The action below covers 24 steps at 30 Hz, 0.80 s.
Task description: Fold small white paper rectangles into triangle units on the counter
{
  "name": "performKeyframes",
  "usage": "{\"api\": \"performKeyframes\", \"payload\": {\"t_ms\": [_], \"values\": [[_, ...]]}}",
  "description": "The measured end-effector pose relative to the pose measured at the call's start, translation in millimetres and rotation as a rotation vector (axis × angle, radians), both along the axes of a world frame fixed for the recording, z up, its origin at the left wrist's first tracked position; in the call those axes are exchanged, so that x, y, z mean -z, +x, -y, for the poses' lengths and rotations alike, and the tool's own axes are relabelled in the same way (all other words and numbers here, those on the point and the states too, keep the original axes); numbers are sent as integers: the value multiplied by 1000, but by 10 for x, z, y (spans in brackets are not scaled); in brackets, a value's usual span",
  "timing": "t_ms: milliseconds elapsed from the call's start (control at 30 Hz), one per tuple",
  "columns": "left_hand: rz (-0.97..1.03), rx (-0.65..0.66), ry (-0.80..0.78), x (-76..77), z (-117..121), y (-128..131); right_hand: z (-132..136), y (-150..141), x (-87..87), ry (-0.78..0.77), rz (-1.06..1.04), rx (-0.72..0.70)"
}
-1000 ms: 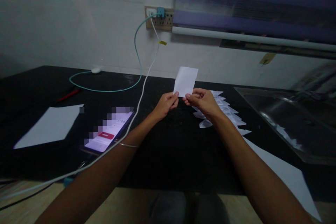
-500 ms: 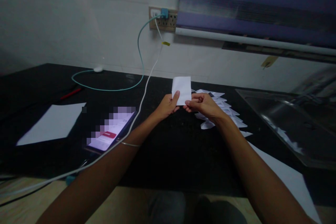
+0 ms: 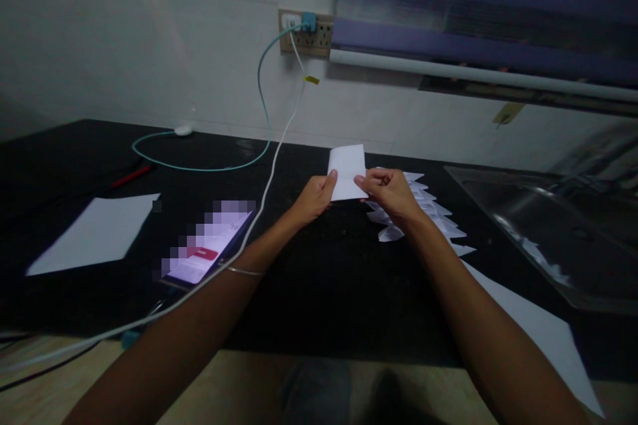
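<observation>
Between my two hands, above the black counter, I hold up a small white piece of paper (image 3: 347, 169) that looks folded. My left hand (image 3: 319, 194) pinches its left edge, thumb lying on the front face. At the lower right corner, my right hand (image 3: 391, 194) grips it with the thumb in front; the fingers behind the sheet are mostly hidden. Just beyond and beside my right hand lie several pointed folded paper pieces (image 3: 438, 212) in an overlapping row on the counter, partly covered by that hand and forearm.
A white sheet (image 3: 97, 232) and a lit phone (image 3: 209, 246) lie on the left; a larger sheet (image 3: 528, 312) is under my right forearm. A white cable (image 3: 272, 176) crosses my left forearm from the wall socket (image 3: 319, 36). A metal sink (image 3: 548, 232) is at right.
My right thumb has shifted up slightly along the paper's right edge, and the paper's lower part appears wider now. Both hands still hold it. The whole view has shifted a little.
</observation>
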<state>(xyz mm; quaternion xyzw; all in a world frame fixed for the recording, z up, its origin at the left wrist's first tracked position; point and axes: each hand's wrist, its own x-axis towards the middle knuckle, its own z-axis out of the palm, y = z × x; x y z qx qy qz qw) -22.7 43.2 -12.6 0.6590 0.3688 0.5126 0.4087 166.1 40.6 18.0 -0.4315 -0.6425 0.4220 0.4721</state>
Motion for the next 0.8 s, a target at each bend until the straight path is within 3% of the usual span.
{"api": "performKeyframes", "payload": {"t_ms": [200, 367, 600, 800], "values": [[-29, 23, 7, -20, 35, 23, -37, -33, 50, -42, -46, 20], [74, 145, -181, -29, 53, 38, -15, -40, 26, -38, -55, 19], [124, 87, -82, 35, -11, 29, -9, -13, 44, -40, -37, -85], [156, 99, -179, 14, -7, 27, -16, 17, 53, -31, 0, -78]]}}
